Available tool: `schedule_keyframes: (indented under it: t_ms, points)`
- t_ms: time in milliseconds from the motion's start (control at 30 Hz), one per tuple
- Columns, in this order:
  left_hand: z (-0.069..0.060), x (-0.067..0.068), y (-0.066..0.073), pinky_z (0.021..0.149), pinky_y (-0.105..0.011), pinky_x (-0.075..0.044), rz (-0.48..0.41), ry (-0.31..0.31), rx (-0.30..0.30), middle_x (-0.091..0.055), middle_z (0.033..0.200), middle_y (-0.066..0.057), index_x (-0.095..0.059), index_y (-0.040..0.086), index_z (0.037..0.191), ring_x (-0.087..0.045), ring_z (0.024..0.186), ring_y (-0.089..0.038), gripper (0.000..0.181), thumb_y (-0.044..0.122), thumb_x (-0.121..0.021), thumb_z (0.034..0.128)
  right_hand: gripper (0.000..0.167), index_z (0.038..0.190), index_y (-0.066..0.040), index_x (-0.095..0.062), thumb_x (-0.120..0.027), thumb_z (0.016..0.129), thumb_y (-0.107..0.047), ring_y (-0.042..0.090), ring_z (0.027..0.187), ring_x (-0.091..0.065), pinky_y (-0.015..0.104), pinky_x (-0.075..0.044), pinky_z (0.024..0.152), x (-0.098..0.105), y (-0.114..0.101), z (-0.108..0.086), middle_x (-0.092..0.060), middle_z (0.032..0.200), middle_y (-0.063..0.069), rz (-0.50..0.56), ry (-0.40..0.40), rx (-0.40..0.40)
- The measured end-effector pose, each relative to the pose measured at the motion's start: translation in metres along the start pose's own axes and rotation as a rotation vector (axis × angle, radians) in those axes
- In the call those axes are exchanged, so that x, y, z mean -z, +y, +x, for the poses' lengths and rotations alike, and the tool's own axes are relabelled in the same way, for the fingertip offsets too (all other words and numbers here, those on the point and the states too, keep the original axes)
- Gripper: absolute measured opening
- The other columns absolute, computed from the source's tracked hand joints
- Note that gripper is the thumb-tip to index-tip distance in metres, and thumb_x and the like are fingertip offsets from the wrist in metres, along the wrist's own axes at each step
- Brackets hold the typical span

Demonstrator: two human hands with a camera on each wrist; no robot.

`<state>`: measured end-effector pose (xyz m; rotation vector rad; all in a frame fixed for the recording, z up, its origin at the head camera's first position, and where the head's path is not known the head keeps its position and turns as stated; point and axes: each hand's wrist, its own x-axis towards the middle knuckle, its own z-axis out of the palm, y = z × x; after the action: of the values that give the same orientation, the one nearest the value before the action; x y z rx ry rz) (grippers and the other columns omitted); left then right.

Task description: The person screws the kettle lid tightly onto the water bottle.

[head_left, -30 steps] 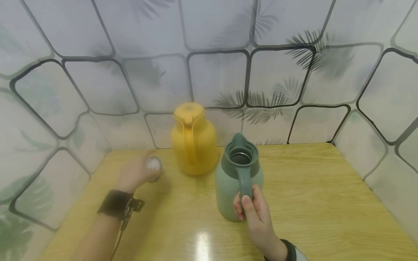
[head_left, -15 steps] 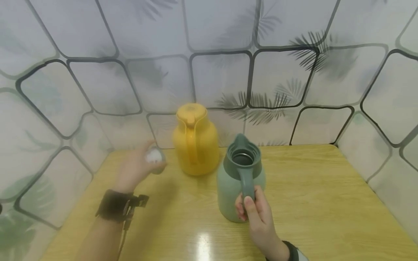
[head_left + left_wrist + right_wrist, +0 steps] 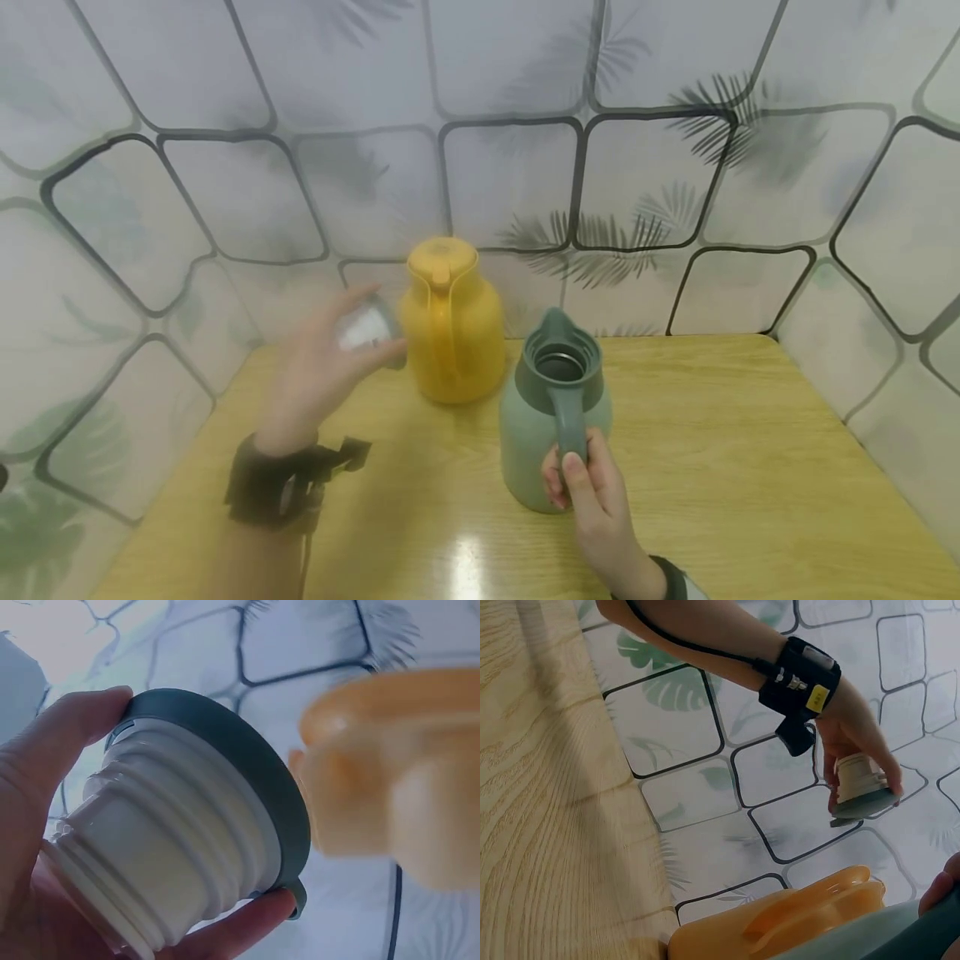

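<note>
Gripping ribbed white, green-rimmed round stopper (image 3: 176,832): left hand (image 3: 318,358), newly raised. Clasping grey-green curved handle (image 3: 568,412) of rounded pale-green jug (image 3: 527,437), still unstoppered: right hand (image 3: 597,500).

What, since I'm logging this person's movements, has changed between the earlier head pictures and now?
The left hand has carried the stopper up and to the right in the head view, nearer the yellow jug. Nothing was taken hold of or let go. The right hand still grips the handle of the green jug, and both jugs stand as they did.
</note>
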<state>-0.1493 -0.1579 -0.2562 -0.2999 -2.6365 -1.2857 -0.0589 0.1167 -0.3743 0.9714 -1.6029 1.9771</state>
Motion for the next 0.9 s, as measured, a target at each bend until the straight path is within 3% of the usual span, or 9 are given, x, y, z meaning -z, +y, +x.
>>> schedule_keyframes:
  t_ms: [200,333,467,667,900]
  points:
    - [0.002,-0.010,0.030,0.075,-0.043,-0.049,-0.153,0.004,0.014,-0.052,0.127,0.002,-0.044,0.041,0.138,-0.054,0.099,-0.024,0.079,0.055,-0.080,0.0685,0.012,0.095,0.012,-0.031,-0.020,0.094,0.017,0.021,0.054,-0.038,0.032,-0.034,0.041,0.000,0.001,0.000,-0.040,0.071,0.012,0.007,-0.002,0.004]
    - [0.007,-0.019,0.044,0.075,-0.042,-0.049,-0.185,0.019,-0.012,-0.049,0.133,0.006,-0.048,0.043,0.136,-0.053,0.102,-0.023,0.077,0.052,-0.082,0.0671,0.012,0.095,0.012,-0.031,-0.020,0.094,0.017,0.021,0.053,-0.038,0.033,-0.033,0.040,0.000,0.001,0.000,-0.040,0.070,0.012,0.004,0.000,0.009]
    - [0.010,-0.030,0.057,0.079,-0.043,-0.049,-0.257,0.020,-0.066,-0.050,0.134,0.009,-0.053,0.044,0.130,-0.052,0.107,-0.022,0.071,0.045,-0.085,0.0665,0.012,0.095,0.012,-0.031,-0.021,0.095,0.017,0.021,0.053,-0.038,0.032,-0.033,0.039,0.000,0.001,0.001,-0.040,0.070,0.012,0.001,-0.001,0.011]
    - [0.014,-0.050,0.075,0.076,-0.042,-0.050,-0.422,0.059,-0.221,-0.052,0.129,0.011,-0.061,0.029,0.124,-0.051,0.106,-0.022,0.063,0.022,-0.088,0.0679,0.012,0.095,0.012,-0.031,-0.020,0.094,0.017,0.020,0.053,-0.038,0.032,-0.033,0.039,-0.001,0.001,0.001,-0.040,0.070,0.012,0.007,-0.007,0.022]
    - [0.018,-0.070,0.090,0.062,-0.040,-0.053,-0.544,0.059,-0.281,-0.054,0.122,0.003,-0.060,0.021,0.120,-0.061,0.078,-0.026,0.058,0.015,-0.087,0.0686,0.012,0.094,0.013,-0.030,-0.020,0.093,0.019,0.020,0.053,-0.037,0.031,-0.032,0.039,-0.001,0.002,0.002,-0.040,0.070,0.012,0.028,-0.005,0.038]
